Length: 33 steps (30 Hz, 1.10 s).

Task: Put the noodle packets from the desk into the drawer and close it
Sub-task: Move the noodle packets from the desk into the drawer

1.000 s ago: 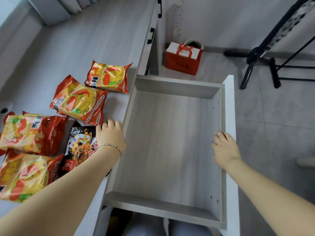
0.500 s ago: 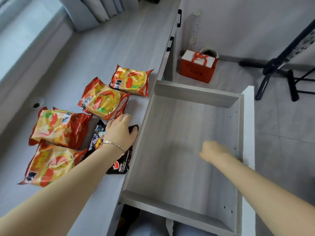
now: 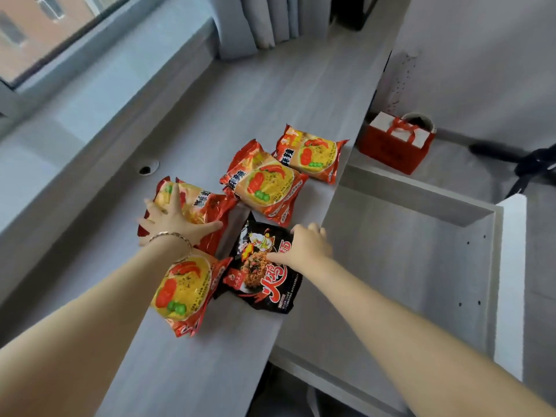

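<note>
Right hand (image 3: 304,246) grip pinches black packet (image 3: 264,266) — left hand (image 3: 173,219) spread flat on red packet (image 3: 204,212).

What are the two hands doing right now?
Left hand: open, spread flat on a red noodle packet.
Right hand: fingers curled on the black noodle packet.

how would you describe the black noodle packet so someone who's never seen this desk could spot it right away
Start at the open drawer pulled out from the grey desk. Just left of it, at the desk's edge, lies the black noodle packet, with the right hand on it. It is the only black one; the other four packets are red and yellow.
</note>
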{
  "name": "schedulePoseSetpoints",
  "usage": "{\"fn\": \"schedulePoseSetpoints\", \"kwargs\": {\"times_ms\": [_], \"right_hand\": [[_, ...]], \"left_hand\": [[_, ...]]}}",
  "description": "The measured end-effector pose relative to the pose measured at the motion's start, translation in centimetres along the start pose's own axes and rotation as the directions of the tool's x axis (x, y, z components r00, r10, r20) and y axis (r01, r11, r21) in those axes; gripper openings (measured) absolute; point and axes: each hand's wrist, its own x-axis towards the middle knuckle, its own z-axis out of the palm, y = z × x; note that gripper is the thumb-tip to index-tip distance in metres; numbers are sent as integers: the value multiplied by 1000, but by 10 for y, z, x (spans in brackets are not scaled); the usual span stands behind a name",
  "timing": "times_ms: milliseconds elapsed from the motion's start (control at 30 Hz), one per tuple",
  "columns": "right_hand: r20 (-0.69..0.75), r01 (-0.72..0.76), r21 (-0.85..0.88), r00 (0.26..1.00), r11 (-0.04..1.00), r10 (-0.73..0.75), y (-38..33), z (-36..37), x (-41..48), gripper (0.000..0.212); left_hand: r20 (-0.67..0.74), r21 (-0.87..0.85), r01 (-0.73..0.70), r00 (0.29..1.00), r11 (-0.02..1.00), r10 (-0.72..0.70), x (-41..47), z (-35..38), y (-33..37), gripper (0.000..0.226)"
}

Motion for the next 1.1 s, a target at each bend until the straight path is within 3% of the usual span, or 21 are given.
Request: {"fn": "schedulePoseSetpoints", "kwargs": {"times_ms": [167, 333, 433, 500, 567, 667, 733, 800, 933, 1033, 1100], "right_hand": [[150, -107, 16, 983, 994, 103, 15, -1, 3, 91], [269, -187, 349, 959, 918, 94, 41, -1, -3, 86], [249, -125, 388, 968, 913, 27, 56, -9, -9, 85], [219, -65, 412, 975, 909, -30, 67, -20, -14, 79], [177, -10, 451, 981, 892, -78, 83, -34, -20, 58], [136, -7, 558, 987, 830, -83, 121, -49, -30, 28], [111, -95, 661, 993, 744, 27, 156, -51, -33, 17], [111, -227, 782, 967, 580, 228, 190, -44, -35, 17], [234, -385, 908, 797, 169, 557, 245, -11, -35, 17], [296, -377, 926, 713, -8, 636, 266, 7, -27, 20], [307, -383, 923, 696, -26, 650, 279, 15, -19, 19]], "left_hand": [[-41, 150, -63, 997, 987, 69, 6, 5, -2, 108], [-74, 229, -82, 992, 970, 101, 3, -4, 6, 110], [-196, 284, -136, 961, 949, 196, -15, -12, 18, 109], [-261, 170, -174, 941, 970, 214, -34, -15, 31, 107], [-317, -4, -246, 920, 969, 232, -57, -14, 48, 104], [-339, -149, -457, 857, 877, 389, -95, -1, 77, 103], [-306, -131, -593, 787, 795, 536, -116, 22, 96, 100], [-275, -53, -710, 687, 703, 673, -134, 50, 110, 93], [-209, 59, -861, 484, 505, 850, -158, 118, 124, 87], [-14, 128, -868, 482, 479, 876, -161, 164, 126, 92], [140, 179, -828, 556, 531, 819, -159, 188, 132, 92]]}}
